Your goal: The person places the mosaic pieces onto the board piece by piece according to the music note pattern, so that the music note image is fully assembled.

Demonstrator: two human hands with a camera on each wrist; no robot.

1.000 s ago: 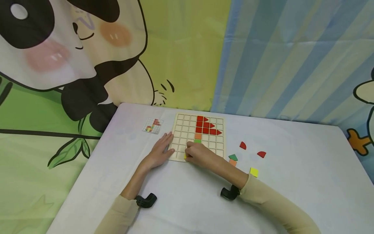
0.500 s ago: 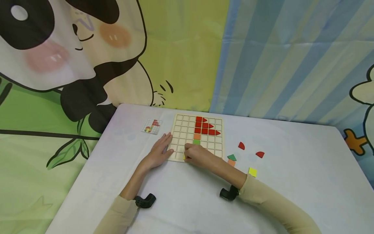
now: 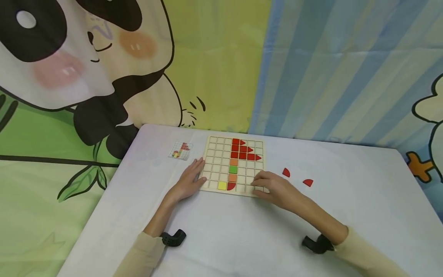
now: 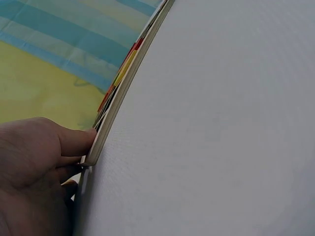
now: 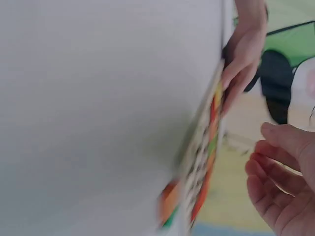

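Note:
The pale gridded board (image 3: 214, 161) lies on the table. It carries red squares and triangles, an orange tile (image 3: 233, 162), a green tile (image 3: 233, 169), another orange tile, a red quarter-circle (image 3: 231, 186) and a yellow square (image 3: 222, 185). My left hand (image 3: 188, 180) rests at the board's left edge with fingers extended; in the left wrist view its thumb (image 4: 78, 141) touches the edge. Over the board's lower right corner hangs my right hand (image 3: 277, 191), fingers loosely bent. Nothing shows between the right fingers in the right wrist view.
A small pattern card (image 3: 181, 150) lies left of the board. Two loose red quarter-circles (image 3: 286, 172) are on the right. Blurred orange (image 5: 170, 199) and green pieces appear beside the board in the right wrist view. A printed curtain (image 3: 221, 77) stands behind the table.
My right hand has left the board's bottom row and moved right, uncovering the yellow square, red quarter-circle and lower orange tile. It now covers the loose pieces near the board. My left hand stays put.

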